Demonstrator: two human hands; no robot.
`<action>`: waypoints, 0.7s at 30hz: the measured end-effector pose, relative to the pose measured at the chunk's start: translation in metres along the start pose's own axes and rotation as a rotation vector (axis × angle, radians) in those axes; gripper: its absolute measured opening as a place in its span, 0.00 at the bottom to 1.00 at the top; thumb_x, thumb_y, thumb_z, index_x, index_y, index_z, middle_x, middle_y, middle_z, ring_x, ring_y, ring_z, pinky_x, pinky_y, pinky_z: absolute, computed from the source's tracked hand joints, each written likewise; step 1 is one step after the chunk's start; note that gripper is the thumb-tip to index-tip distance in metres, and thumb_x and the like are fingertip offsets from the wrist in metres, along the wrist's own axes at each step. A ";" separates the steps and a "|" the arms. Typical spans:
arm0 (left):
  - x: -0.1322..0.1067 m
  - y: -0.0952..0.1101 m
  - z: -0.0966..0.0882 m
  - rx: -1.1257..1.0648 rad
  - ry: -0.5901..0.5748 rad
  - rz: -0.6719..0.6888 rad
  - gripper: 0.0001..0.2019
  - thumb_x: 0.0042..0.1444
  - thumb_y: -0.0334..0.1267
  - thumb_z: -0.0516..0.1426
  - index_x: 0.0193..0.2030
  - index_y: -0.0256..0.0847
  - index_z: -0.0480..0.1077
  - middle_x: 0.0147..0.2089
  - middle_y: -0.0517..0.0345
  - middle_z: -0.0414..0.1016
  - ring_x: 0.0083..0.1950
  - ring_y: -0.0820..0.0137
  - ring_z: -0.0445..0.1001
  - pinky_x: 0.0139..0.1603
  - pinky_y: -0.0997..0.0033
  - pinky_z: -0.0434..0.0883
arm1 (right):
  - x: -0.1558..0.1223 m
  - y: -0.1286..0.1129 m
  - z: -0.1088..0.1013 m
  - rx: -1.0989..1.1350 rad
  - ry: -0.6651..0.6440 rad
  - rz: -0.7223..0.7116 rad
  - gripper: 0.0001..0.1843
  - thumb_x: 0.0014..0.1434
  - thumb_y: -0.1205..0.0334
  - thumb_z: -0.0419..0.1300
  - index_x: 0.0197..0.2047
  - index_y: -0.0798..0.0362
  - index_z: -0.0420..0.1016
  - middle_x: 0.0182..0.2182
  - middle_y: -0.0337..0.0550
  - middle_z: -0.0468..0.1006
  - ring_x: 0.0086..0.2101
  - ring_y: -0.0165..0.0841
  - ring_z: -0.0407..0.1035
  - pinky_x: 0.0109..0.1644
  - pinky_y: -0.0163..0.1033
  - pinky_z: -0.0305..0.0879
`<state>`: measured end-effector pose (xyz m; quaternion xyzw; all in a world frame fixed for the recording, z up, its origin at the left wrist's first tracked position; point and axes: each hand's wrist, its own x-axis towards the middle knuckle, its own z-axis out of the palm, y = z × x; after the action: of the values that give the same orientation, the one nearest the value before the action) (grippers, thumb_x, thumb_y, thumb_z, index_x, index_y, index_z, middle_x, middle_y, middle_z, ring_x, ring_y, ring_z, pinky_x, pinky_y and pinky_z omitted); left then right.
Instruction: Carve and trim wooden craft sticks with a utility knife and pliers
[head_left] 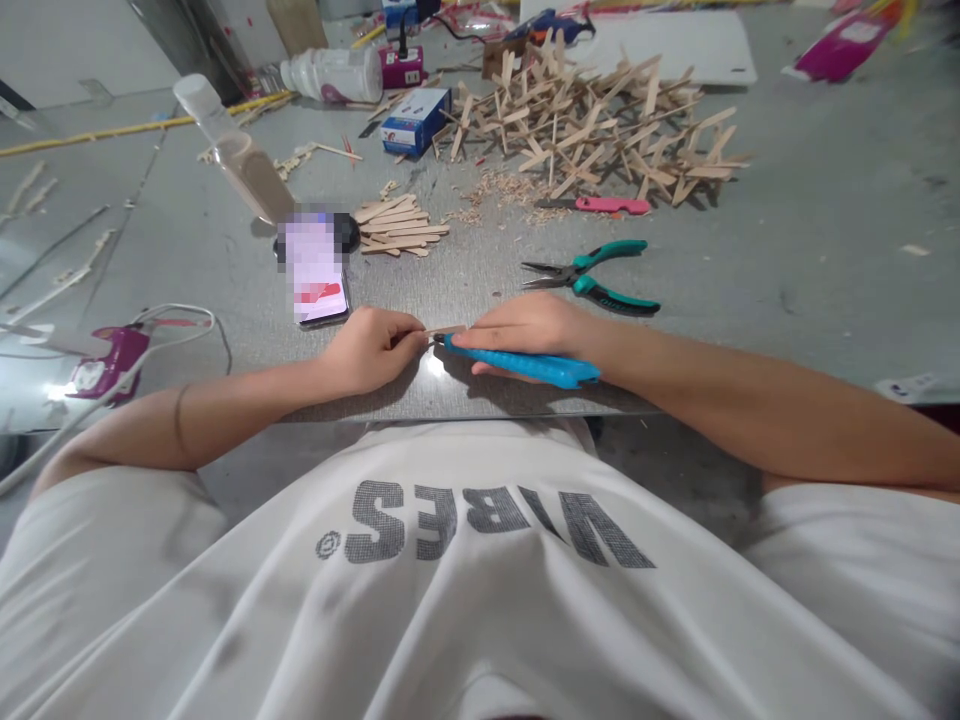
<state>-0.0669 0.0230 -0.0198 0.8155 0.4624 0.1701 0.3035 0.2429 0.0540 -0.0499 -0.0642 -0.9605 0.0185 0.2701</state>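
Note:
My left hand (375, 348) is closed, its thumb and finger pinching the end of a thin wooden craft stick (448, 330) just above the table's front edge. Around a blue-handled tool (525, 362) my right hand (536, 322) is closed; the tool's short dark metal tip meets the stick close to my left fingertips. Whether that tip is a blade or jaws cannot be made out. Beyond my right hand lie green-handled needle-nose pliers (592, 275), jaws slightly apart. A fanned pile of loose craft sticks (401, 225) rests beyond my left hand, beside a phone (319, 270).
Joined craft sticks (585, 120) form a large heap at the back. A pink-handled knife (607, 205) and wood shavings (510, 190) lie before it. A bottle of tan liquid (244, 160) leans near the phone. At left, a white cable (172, 350) trails past a purple power block (112, 362).

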 end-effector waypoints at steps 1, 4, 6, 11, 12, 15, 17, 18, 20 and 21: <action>0.001 0.000 -0.001 -0.005 -0.007 -0.006 0.22 0.71 0.47 0.57 0.37 0.35 0.86 0.27 0.58 0.77 0.30 0.71 0.67 0.35 0.67 0.62 | 0.001 0.000 -0.001 -0.043 -0.007 -0.013 0.20 0.91 0.52 0.58 0.74 0.53 0.79 0.45 0.44 0.91 0.40 0.30 0.83 0.45 0.36 0.70; 0.003 0.001 -0.005 -0.026 -0.038 -0.019 0.21 0.70 0.48 0.57 0.33 0.36 0.83 0.25 0.61 0.69 0.30 0.72 0.64 0.34 0.67 0.60 | 0.004 -0.003 -0.007 -0.158 -0.035 -0.049 0.18 0.91 0.54 0.58 0.72 0.52 0.80 0.42 0.40 0.88 0.37 0.30 0.78 0.42 0.39 0.64; 0.005 0.000 -0.007 -0.049 -0.052 -0.031 0.21 0.68 0.49 0.58 0.32 0.36 0.82 0.25 0.62 0.66 0.31 0.72 0.62 0.34 0.67 0.59 | 0.006 -0.005 -0.010 -0.230 -0.089 -0.065 0.16 0.91 0.56 0.57 0.71 0.51 0.80 0.42 0.40 0.88 0.37 0.30 0.76 0.42 0.41 0.61; 0.008 -0.004 -0.010 -0.101 -0.079 -0.061 0.21 0.66 0.52 0.59 0.33 0.37 0.83 0.25 0.62 0.66 0.31 0.72 0.60 0.33 0.66 0.58 | 0.005 -0.009 -0.015 -0.365 -0.091 -0.179 0.16 0.88 0.62 0.60 0.72 0.54 0.77 0.44 0.43 0.87 0.37 0.32 0.74 0.42 0.41 0.61; 0.008 -0.004 -0.010 -0.108 -0.077 -0.062 0.21 0.66 0.51 0.60 0.32 0.37 0.83 0.25 0.62 0.66 0.31 0.72 0.60 0.33 0.66 0.58 | 0.005 -0.009 -0.016 -0.372 -0.074 -0.200 0.16 0.88 0.61 0.62 0.72 0.55 0.77 0.45 0.44 0.87 0.37 0.32 0.74 0.42 0.41 0.62; 0.008 -0.003 -0.011 -0.127 -0.066 -0.073 0.20 0.66 0.51 0.60 0.32 0.37 0.83 0.25 0.62 0.66 0.30 0.72 0.60 0.33 0.67 0.58 | 0.004 -0.008 -0.017 -0.370 -0.068 -0.229 0.17 0.87 0.59 0.65 0.71 0.55 0.78 0.47 0.46 0.88 0.38 0.33 0.75 0.43 0.40 0.64; 0.008 -0.001 -0.012 -0.134 -0.068 -0.080 0.20 0.66 0.51 0.60 0.33 0.36 0.83 0.26 0.62 0.66 0.30 0.72 0.60 0.33 0.67 0.58 | 0.004 -0.008 -0.017 -0.344 -0.048 -0.216 0.17 0.87 0.57 0.65 0.71 0.55 0.78 0.47 0.46 0.88 0.39 0.33 0.76 0.44 0.40 0.65; 0.007 0.000 -0.013 -0.136 -0.068 -0.079 0.20 0.66 0.51 0.60 0.33 0.36 0.83 0.26 0.62 0.66 0.30 0.72 0.60 0.33 0.67 0.58 | 0.005 -0.007 -0.017 -0.328 -0.033 -0.202 0.17 0.87 0.56 0.65 0.71 0.54 0.79 0.46 0.45 0.88 0.39 0.33 0.76 0.43 0.40 0.64; 0.006 0.000 -0.013 -0.134 -0.067 -0.075 0.21 0.66 0.52 0.60 0.34 0.36 0.84 0.26 0.62 0.66 0.31 0.72 0.60 0.33 0.66 0.58 | 0.006 -0.007 -0.017 -0.289 -0.023 -0.165 0.15 0.89 0.55 0.62 0.69 0.53 0.81 0.43 0.42 0.87 0.37 0.32 0.75 0.42 0.40 0.62; 0.006 0.000 -0.012 -0.129 -0.066 -0.072 0.21 0.67 0.52 0.59 0.34 0.36 0.84 0.26 0.62 0.66 0.30 0.72 0.60 0.33 0.66 0.58 | 0.007 -0.007 -0.017 -0.262 -0.031 -0.138 0.15 0.90 0.55 0.60 0.68 0.52 0.82 0.41 0.41 0.86 0.37 0.32 0.75 0.41 0.40 0.61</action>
<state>-0.0711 0.0320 -0.0104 0.7823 0.4691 0.1618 0.3765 0.2448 0.0477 -0.0317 -0.0324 -0.9609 -0.1248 0.2450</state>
